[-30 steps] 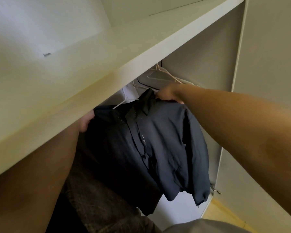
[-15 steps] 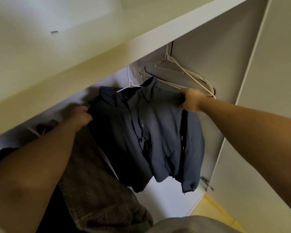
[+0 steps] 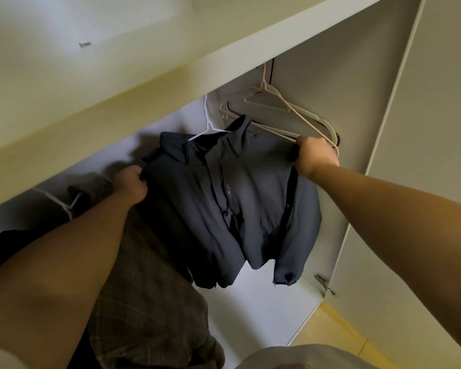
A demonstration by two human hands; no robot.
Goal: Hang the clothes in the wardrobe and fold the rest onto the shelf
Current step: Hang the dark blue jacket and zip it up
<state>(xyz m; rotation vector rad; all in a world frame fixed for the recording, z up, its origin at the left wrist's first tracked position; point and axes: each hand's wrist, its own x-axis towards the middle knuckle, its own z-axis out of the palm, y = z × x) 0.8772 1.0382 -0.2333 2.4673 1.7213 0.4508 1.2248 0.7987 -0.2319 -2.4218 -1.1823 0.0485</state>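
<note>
A dark navy jacket (image 3: 232,206) hangs on a white hanger (image 3: 207,123) inside the wardrobe, below the shelf (image 3: 171,75). My left hand (image 3: 132,182) grips the jacket's left shoulder. My right hand (image 3: 316,155) grips its right shoulder, close to the empty hangers. The hanger's hook runs up behind the shelf edge, so the rail is hidden.
Several empty beige hangers (image 3: 277,107) hang at the right, against the wardrobe side wall (image 3: 343,75). A brown checked garment (image 3: 149,288) hangs left of the jacket, under my left arm. The open door (image 3: 423,182) with a hinge (image 3: 325,284) stands at right. Wooden floor (image 3: 330,334) shows below.
The view has drawn back and down, showing more of the wardrobe. My right hand has slid from the collar out to the right shoulder; my left hand stays on the left shoulder.
</note>
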